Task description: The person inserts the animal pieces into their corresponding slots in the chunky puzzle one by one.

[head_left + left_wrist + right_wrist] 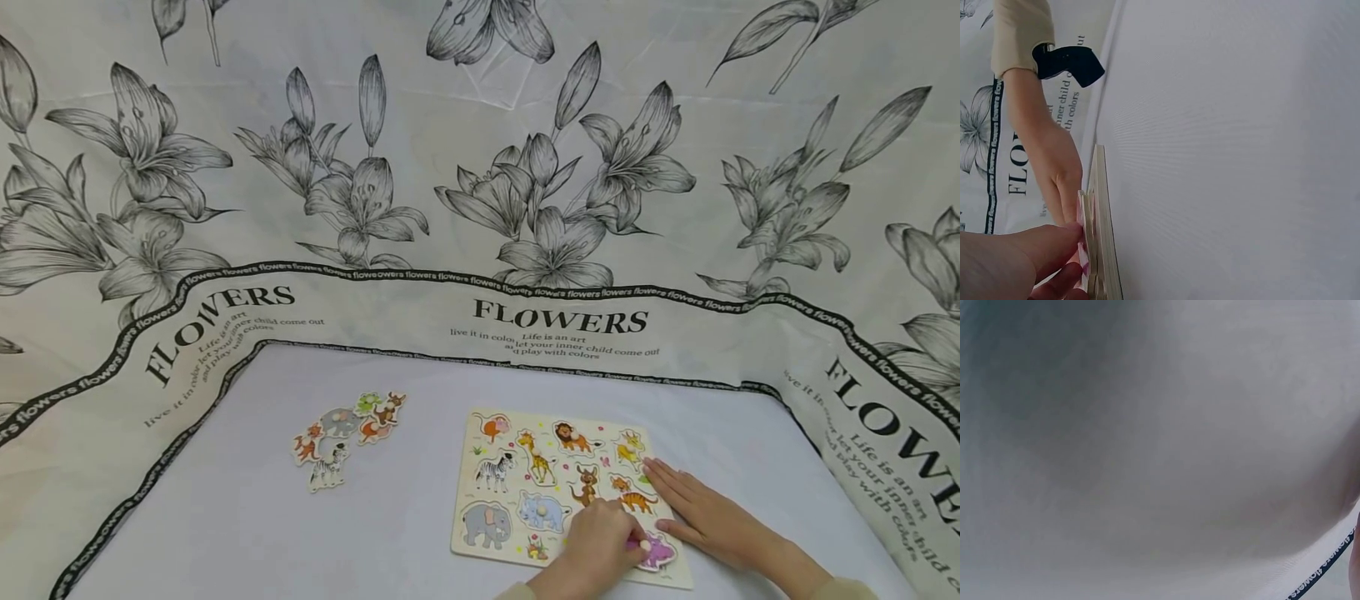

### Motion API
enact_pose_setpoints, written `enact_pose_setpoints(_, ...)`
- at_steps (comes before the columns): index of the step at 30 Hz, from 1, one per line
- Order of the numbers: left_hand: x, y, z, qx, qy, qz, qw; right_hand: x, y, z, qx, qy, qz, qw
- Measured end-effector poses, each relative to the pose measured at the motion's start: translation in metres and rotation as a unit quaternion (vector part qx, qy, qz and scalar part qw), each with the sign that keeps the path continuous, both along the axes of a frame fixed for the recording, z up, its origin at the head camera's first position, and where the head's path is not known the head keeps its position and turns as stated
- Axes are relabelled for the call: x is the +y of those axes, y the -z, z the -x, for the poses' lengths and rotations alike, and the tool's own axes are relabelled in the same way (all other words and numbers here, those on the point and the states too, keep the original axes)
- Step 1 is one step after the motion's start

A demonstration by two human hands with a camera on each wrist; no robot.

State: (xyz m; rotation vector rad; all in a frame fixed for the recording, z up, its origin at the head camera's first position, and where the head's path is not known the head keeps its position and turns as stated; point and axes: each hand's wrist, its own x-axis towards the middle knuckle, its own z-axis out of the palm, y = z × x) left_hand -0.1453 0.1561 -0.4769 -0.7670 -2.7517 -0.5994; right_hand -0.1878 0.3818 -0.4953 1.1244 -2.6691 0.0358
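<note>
A wooden animal puzzle board (pixel 517 557) lies on the white cloth. At its lower right corner my left hand (pixel 600 537) pinches a purple animal puzzle piece (pixel 660 552) between thumb and fingers. The left wrist view shows the piece's thin edge (pixel 1085 215) close over the board, side on. My right hand (pixel 708 521) rests along the board's right edge with straight fingers, the upper ones near the yellow antelope picture (pixel 630 450). A blue rhino piece (pixel 542 512) with a round knob sits in the board, left of my left hand.
Left of the board lies a loose cluster of puzzle pieces: a zebra (pixel 327 467), an elephant (pixel 341 422), a kangaroo (pixel 390 410) and several others. A flower-printed curtain (pixel 517 321) surrounds the white tabletop (pixel 225 500) at the back and sides.
</note>
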Motion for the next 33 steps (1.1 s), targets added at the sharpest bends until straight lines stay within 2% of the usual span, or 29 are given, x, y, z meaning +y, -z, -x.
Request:
enact_pose_setpoints(6,0.003,0.002,0.002,0.003,0.007,0.015,0.9999,0.001,0.001,0.000,-0.013,0.014,-0.004,0.9998)
enact_pose_setpoints(12,0.006,0.001,0.002,0.007,0.006,0.034,0.9994,0.001,0.002,0.000,-0.011,0.011,0.003,0.9999)
enact_pose_setpoints(22,0.011,0.004,0.003,0.032,0.002,0.032,0.9990,0.000,0.000,0.000,-0.014,0.016,0.003,0.9998)
enact_pose_setpoints(27,0.013,0.004,0.002,0.027,0.001,0.030,0.9992,0.000,-0.001,-0.001,-0.010,0.005,0.002,0.9999)
enact_pose_setpoints(33,0.014,0.004,0.002,0.024,0.003,0.026,0.9994,0.000,-0.001,0.000,-0.019,0.012,0.002,0.9998)
